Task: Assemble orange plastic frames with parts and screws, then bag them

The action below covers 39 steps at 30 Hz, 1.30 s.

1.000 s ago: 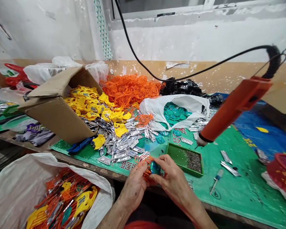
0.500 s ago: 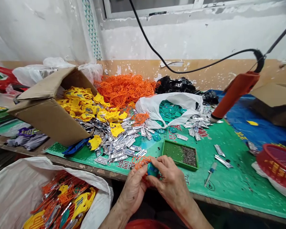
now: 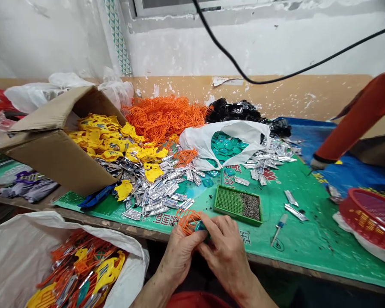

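At the table's front edge, my left hand [image 3: 178,252] is closed around an orange plastic lattice piece [image 3: 186,220], which sticks out above the fingers. My right hand [image 3: 229,248] meets it, with thumb and fingers closed at a small teal plastic piece [image 3: 199,226] against the lattice. Fingers cover most of the teal piece. Just beyond the hands lies a green tray [image 3: 226,210] with small dark screws [image 3: 252,207] at its right end. Silver metal strips [image 3: 162,194] are heaped to the left of it.
An orange power screwdriver [image 3: 353,122] hangs at right from a black cable. A cardboard box [image 3: 55,160] spills yellow parts [image 3: 99,132]. Behind are orange lattices [image 3: 163,115] and a white bag [image 3: 195,143] of teal pieces. A red basket [image 3: 368,218] stands right; a sack [image 3: 12,252] sits lower left.
The screwdriver has swung right and looks larger. The hands have shifted slightly left in view, and the fingers cover more of the teal piece. The whole view has shifted a little.
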Tool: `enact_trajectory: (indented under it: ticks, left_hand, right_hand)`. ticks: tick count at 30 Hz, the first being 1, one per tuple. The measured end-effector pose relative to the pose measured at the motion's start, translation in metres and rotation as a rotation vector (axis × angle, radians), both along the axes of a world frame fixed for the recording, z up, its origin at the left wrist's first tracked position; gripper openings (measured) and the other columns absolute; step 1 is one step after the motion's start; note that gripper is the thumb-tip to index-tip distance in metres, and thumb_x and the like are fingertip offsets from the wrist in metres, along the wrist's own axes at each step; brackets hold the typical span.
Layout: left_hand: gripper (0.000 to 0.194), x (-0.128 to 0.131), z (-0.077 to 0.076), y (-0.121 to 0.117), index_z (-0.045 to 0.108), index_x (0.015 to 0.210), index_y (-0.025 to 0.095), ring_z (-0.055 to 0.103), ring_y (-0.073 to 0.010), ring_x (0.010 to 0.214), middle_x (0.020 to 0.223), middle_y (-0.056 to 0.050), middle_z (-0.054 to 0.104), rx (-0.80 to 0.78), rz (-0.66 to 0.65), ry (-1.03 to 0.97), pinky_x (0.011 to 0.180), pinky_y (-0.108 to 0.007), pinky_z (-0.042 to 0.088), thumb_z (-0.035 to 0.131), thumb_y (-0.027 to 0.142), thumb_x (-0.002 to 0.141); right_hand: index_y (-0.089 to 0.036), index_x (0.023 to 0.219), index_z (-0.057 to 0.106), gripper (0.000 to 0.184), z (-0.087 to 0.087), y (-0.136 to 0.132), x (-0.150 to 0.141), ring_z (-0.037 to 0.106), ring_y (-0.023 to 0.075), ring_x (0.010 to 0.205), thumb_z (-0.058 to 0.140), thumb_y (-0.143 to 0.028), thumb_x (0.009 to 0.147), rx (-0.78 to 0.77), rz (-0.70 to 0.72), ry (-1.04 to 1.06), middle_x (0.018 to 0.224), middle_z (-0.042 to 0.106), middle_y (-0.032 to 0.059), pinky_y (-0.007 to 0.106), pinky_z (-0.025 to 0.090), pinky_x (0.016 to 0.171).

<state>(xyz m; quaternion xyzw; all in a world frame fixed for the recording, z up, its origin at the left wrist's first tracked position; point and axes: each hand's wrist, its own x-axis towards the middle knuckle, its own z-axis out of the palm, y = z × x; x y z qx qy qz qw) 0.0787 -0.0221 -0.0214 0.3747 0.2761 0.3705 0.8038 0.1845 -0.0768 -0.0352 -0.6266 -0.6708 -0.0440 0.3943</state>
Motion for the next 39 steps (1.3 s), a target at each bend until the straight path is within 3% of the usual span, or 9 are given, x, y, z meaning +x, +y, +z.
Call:
enact_trajectory:
  ticks: [3,6,10,12,15,21,28,34,39]
  left_hand:
    - [0.021,-0.003,0.001,0.002,0.068,0.093,0.017,0.06,-0.0137,0.072,0.081,-0.002,0.068,0.006,0.026,0.097,0.061,-0.02,0.048,0.071,0.017,0.072]
    - [0.025,-0.006,-0.001,0.004,0.064,0.089,0.017,0.053,-0.0101,0.056,0.072,0.0,0.063,-0.02,0.041,0.205,0.042,-0.017,0.038,0.075,0.026,0.068]
    - [0.029,-0.002,-0.004,0.003,0.062,0.09,0.016,0.053,-0.0101,0.055,0.07,0.0,0.062,-0.039,-0.041,0.258,0.04,-0.016,0.037,0.075,0.028,0.067]
    - [0.027,0.003,-0.003,0.001,0.062,0.088,0.016,0.052,-0.01,0.054,0.067,0.0,0.061,-0.036,-0.076,0.277,0.039,-0.016,0.036,0.073,0.027,0.066]
    - [0.026,0.009,0.0,-0.001,0.061,0.085,0.016,0.051,-0.0098,0.052,0.064,0.002,0.059,-0.043,-0.096,0.297,0.038,-0.016,0.035,0.073,0.026,0.064]
    - [0.028,0.011,0.001,0.003,0.059,0.09,0.016,0.053,-0.0101,0.054,0.069,0.001,0.06,-0.043,-0.165,0.324,0.039,-0.016,0.036,0.071,0.028,0.066]
    - [0.021,0.022,0.0,0.009,0.06,0.086,0.015,0.044,-0.0084,0.049,0.064,0.001,0.057,0.0,-0.26,0.35,0.039,-0.017,0.034,0.068,0.025,0.069]
    - [0.023,0.032,-0.003,0.01,0.062,0.088,0.017,0.043,-0.009,0.047,0.063,0.002,0.055,-0.012,-0.325,0.37,0.039,-0.018,0.035,0.067,0.026,0.068]
    - [0.026,0.035,-0.01,0.008,0.063,0.09,0.018,0.039,-0.0078,0.043,0.062,0.002,0.056,-0.017,-0.35,0.362,0.038,-0.018,0.034,0.068,0.031,0.068]
  right_hand:
    - [-0.026,0.125,0.052,0.048,0.012,-0.01,0.024,0.058,0.0211,0.089,0.067,-0.023,0.08,-0.009,0.029,0.229,0.104,0.062,0.0059,0.037,0.049,0.075]
    - [-0.026,0.12,0.056,0.045,0.039,-0.021,0.079,0.059,0.0203,0.089,0.07,-0.027,0.077,0.322,-0.385,0.451,0.112,0.057,0.0071,0.039,0.049,0.078]
    - [-0.02,0.126,0.051,0.082,0.088,-0.012,0.162,0.054,0.0302,0.112,0.086,-0.029,0.052,0.599,-0.72,0.509,0.129,0.051,0.0157,0.04,0.047,0.075]
    - [-0.02,0.124,0.049,0.077,0.109,0.006,0.187,0.049,0.0278,0.119,0.082,-0.029,0.055,0.494,-0.529,0.62,0.129,0.052,0.0161,0.038,0.046,0.079]
    - [-0.02,0.106,0.054,0.05,0.128,0.039,0.195,0.063,0.023,0.096,0.069,-0.038,0.062,0.285,-0.133,0.835,0.107,0.063,0.0118,0.038,0.049,0.074]
    - [-0.022,0.088,0.051,0.046,0.148,0.077,0.168,0.062,0.0159,0.055,0.076,-0.022,0.049,0.091,0.118,1.078,0.069,0.06,-0.0052,0.037,0.054,0.056]
    - [-0.017,0.099,0.059,0.044,0.129,0.069,0.134,0.057,0.0128,0.049,0.072,-0.018,0.058,0.042,0.123,1.084,0.059,0.058,-0.006,0.03,0.049,0.048]
    - [-0.016,0.073,0.061,0.016,0.086,0.047,0.12,0.056,0.013,0.055,0.073,-0.021,0.061,0.128,-0.092,1.049,0.063,0.059,-0.0024,0.031,0.048,0.054]
    - [-0.018,0.066,0.062,0.011,0.069,0.045,0.122,0.056,0.0138,0.057,0.071,-0.021,0.064,0.107,-0.097,1.065,0.064,0.058,-0.0013,0.032,0.048,0.056]
